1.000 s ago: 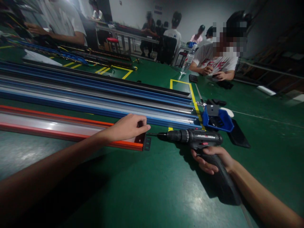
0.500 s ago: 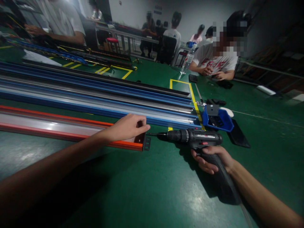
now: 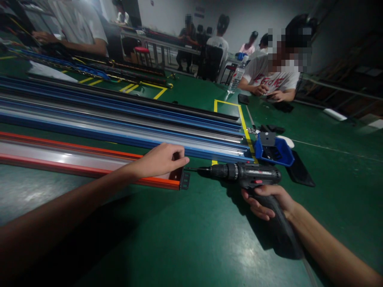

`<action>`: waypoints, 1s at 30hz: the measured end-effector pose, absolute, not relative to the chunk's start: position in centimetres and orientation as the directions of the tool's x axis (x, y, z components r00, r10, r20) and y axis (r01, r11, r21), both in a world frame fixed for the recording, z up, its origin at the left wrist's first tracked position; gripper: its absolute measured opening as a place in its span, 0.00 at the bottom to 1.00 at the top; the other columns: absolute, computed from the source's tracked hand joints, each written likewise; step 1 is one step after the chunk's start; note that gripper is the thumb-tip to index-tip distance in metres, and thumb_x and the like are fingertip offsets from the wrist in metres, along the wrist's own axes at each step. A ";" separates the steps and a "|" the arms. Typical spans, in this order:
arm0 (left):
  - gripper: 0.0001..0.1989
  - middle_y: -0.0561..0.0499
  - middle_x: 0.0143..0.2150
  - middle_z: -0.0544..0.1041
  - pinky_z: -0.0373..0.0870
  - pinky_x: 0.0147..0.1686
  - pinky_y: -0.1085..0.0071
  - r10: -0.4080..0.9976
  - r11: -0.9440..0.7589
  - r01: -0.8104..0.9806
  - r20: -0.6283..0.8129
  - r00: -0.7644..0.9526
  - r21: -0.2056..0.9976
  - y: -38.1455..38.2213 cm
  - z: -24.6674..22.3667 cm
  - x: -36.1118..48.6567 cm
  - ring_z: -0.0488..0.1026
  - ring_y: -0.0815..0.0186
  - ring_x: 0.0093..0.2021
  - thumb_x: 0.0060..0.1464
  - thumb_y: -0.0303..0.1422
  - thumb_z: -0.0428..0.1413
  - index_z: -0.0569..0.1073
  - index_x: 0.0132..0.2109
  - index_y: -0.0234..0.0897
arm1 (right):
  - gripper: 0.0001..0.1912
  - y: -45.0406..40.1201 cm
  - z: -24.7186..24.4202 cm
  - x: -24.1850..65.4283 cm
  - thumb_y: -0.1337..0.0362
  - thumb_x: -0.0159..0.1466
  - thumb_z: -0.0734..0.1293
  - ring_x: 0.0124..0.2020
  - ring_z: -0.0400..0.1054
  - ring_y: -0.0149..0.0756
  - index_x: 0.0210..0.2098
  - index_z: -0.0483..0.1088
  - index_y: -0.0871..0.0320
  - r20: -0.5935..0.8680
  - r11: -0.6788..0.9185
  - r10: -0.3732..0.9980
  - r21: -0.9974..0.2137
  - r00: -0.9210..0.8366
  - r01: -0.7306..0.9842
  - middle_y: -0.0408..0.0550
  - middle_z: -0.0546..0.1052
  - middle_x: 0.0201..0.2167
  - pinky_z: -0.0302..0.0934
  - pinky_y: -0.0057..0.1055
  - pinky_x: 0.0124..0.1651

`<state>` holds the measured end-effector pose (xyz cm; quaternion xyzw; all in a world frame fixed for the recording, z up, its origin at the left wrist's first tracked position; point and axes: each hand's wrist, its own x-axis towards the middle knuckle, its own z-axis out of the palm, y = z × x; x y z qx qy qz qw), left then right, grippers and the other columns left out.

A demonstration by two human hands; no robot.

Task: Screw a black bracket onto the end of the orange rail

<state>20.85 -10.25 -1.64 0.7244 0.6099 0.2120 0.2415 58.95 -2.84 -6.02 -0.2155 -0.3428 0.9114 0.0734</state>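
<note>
My right hand [image 3: 266, 201] is wrapped round the grip of a black power drill [image 3: 254, 174], its long bit pointing left. The bit's tip is at the end of an orange-edged metal channel [image 3: 62, 156], by a small black end bracket [image 3: 185, 180]. My left hand [image 3: 163, 159] rests over that end of the channel, fingers curled and thumb pointing at the bit tip. What its fingers hold, if anything, is hidden.
Several blue and black rails [image 3: 134, 131] lie behind the channel. A blue bin [image 3: 277, 153] with small parts and a black phone-like slab [image 3: 301, 169] sit beyond the drill. Further back are a bottle [image 3: 236, 77] and a seated person [image 3: 272, 77].
</note>
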 end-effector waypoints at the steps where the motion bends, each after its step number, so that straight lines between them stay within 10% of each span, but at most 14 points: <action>1: 0.17 0.55 0.27 0.76 0.57 0.29 0.71 0.986 -0.140 0.781 0.013 0.166 0.609 -10.3 -1.7 20.8 0.70 0.68 0.27 0.62 0.44 0.53 0.72 0.31 0.38 | 0.15 -2.9 -6.0 59.0 0.64 0.65 0.65 0.15 0.63 0.22 0.44 0.75 0.70 -0.344 -0.756 0.279 -0.654 -0.896 0.016 0.48 0.75 0.28 0.66 0.23 0.23; 30: 0.16 0.54 0.27 0.76 0.58 0.29 0.71 0.986 -0.147 0.771 0.026 0.168 0.620 -10.3 -1.7 20.8 0.71 0.68 0.28 0.62 0.43 0.53 0.71 0.30 0.38 | 0.13 -2.7 -6.0 59.0 0.63 0.64 0.66 0.15 0.62 0.22 0.42 0.74 0.68 -0.370 -0.746 0.274 -0.664 -0.888 0.046 0.46 0.74 0.28 0.65 0.23 0.23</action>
